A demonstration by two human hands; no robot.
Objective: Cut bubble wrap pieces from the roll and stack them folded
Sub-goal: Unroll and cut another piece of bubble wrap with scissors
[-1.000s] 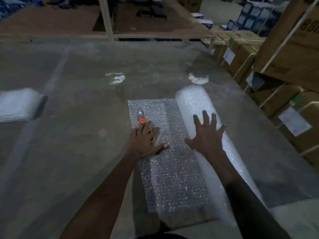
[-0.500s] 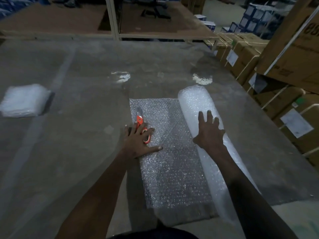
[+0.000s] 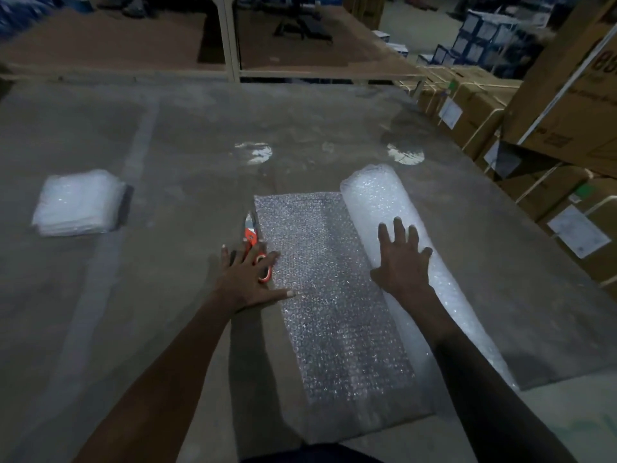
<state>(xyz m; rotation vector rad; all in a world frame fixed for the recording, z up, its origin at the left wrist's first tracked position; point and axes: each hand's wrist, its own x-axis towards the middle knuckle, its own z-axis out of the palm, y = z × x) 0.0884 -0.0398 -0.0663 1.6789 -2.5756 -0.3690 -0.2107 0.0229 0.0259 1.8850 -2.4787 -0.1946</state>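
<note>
Two hands work a length of clear bubble wrap sheet [image 3: 334, 295] spread flat on the grey desk [image 3: 167, 295]. The left hand [image 3: 248, 279] lies flat, fingers spread, over the orange-handled scissors [image 3: 255, 243] at the sheet's left edge, not gripping them. The right hand [image 3: 402, 262] rests open on the white bubble wrap roll [image 3: 394, 208], steadying it. This looks like measuring out before a cut; next the scissors must be picked up. Well to the left sits a folded stack of white bubble wrap pieces [image 3: 78, 203].

One roll [image 3: 394, 228], one scissors [image 3: 251, 232], one stack [image 3: 77, 202]
</note>
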